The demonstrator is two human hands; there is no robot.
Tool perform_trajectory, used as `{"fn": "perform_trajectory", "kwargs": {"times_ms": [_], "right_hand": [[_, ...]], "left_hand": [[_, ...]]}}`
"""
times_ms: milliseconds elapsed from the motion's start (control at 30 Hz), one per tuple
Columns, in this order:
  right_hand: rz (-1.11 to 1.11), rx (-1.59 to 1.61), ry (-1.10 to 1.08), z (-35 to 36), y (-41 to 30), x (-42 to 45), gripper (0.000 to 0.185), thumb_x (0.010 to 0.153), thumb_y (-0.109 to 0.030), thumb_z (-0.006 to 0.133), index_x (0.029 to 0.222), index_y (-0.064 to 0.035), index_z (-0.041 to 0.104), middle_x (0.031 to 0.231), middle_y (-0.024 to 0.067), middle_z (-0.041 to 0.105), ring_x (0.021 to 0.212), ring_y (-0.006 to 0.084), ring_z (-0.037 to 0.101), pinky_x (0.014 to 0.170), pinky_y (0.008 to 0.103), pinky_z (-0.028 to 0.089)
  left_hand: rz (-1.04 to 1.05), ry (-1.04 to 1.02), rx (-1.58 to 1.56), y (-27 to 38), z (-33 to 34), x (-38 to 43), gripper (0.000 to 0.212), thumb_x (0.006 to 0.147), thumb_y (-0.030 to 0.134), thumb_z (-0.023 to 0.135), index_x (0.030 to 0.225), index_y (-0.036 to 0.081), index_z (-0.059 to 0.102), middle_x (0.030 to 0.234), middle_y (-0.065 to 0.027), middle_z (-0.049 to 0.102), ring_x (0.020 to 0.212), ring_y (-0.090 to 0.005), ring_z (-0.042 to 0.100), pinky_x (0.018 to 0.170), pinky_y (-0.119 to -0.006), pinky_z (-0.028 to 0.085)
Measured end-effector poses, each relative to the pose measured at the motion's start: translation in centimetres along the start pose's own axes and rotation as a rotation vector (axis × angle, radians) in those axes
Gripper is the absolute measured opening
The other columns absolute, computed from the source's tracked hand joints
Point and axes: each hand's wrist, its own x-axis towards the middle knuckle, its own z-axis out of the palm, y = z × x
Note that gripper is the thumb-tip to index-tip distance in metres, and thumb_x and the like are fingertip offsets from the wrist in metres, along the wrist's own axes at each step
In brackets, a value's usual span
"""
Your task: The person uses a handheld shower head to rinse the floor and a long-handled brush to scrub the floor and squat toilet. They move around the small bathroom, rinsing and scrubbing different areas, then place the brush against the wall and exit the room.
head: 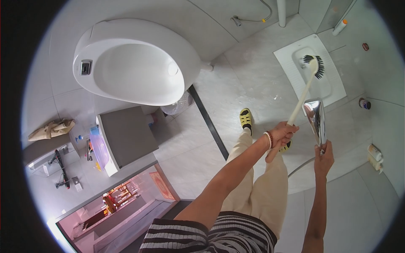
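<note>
My left hand (pixel 282 135), with beaded bracelets at the wrist, grips the handle of a long cream toilet brush (pixel 302 99). Its black-bristled head appears over the bowl of a white squat toilet (pixel 289 71) set in the tiled floor; whether the bristles touch the bowl cannot be made out. In my right hand (pixel 324 159) is a chrome hand shower (pixel 315 117), its head over the squat toilet's near edge. A grey hose (pixel 300 167) runs near that hand. Whether water flows is not visible.
A white wall-mounted urinal (pixel 139 74) juts out at upper left. Below it stand a grey-topped cabinet (pixel 126 136) and a wastebasket (pixel 180 104). A black floor strip (pixel 208 123) crosses the tiles. Bottles (pixel 340 27) stand along the right wall. Wet patches (pixel 243 98) shine on the floor.
</note>
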Motion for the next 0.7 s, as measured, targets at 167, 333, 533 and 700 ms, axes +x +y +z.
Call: {"fn": "perform_trajectory", "kwargs": {"times_ms": [167, 333, 533, 700], "right_hand": [[-0.039, -0.033, 0.009, -1.7, 1.8, 0.8, 0.030, 0.077, -0.006, 0.066, 0.104, -0.0063, 0.053, 0.078, 0.0082, 0.055, 0.071, 0.0233, 0.057, 0.067, 0.0333, 0.046], [-0.086, -0.042, -0.003, -0.7, 2.3, 0.4, 0.028, 0.077, -0.006, 0.065, 0.103, -0.0059, 0.053, 0.080, 0.0086, 0.056, 0.072, 0.0236, 0.058, 0.067, 0.0330, 0.046], [-0.144, -0.028, -0.066, 1.9, 1.3, -1.1, 0.031, 0.076, -0.003, 0.065, 0.104, -0.0052, 0.053, 0.081, 0.0086, 0.057, 0.073, 0.0236, 0.059, 0.067, 0.0330, 0.047], [-0.182, -0.012, -0.127, 4.4, -0.2, -2.1, 0.032, 0.074, 0.000, 0.065, 0.103, -0.0054, 0.053, 0.081, 0.0080, 0.056, 0.073, 0.0234, 0.059, 0.065, 0.0333, 0.047]], "left_hand": [[0.021, 0.134, 0.256, -3.0, 2.3, 1.8, 0.020, 0.083, 0.022, 0.063, 0.082, 0.009, 0.047, 0.054, 0.0030, 0.037, 0.037, -0.0062, 0.031, 0.032, -0.024, 0.025], [0.023, 0.207, 0.257, -5.4, 0.8, 0.7, 0.020, 0.082, 0.019, 0.062, 0.083, 0.007, 0.046, 0.055, 0.0023, 0.037, 0.037, -0.0067, 0.031, 0.032, -0.026, 0.027], [-0.003, 0.294, 0.171, -7.5, -3.4, -1.6, 0.022, 0.082, 0.019, 0.063, 0.087, 0.008, 0.045, 0.055, 0.0027, 0.036, 0.038, -0.0064, 0.030, 0.033, -0.026, 0.026], [0.003, 0.337, 0.146, -8.3, -5.6, -3.1, 0.024, 0.082, 0.019, 0.064, 0.087, 0.008, 0.044, 0.055, 0.0032, 0.035, 0.039, -0.0063, 0.030, 0.034, -0.026, 0.027]]}}
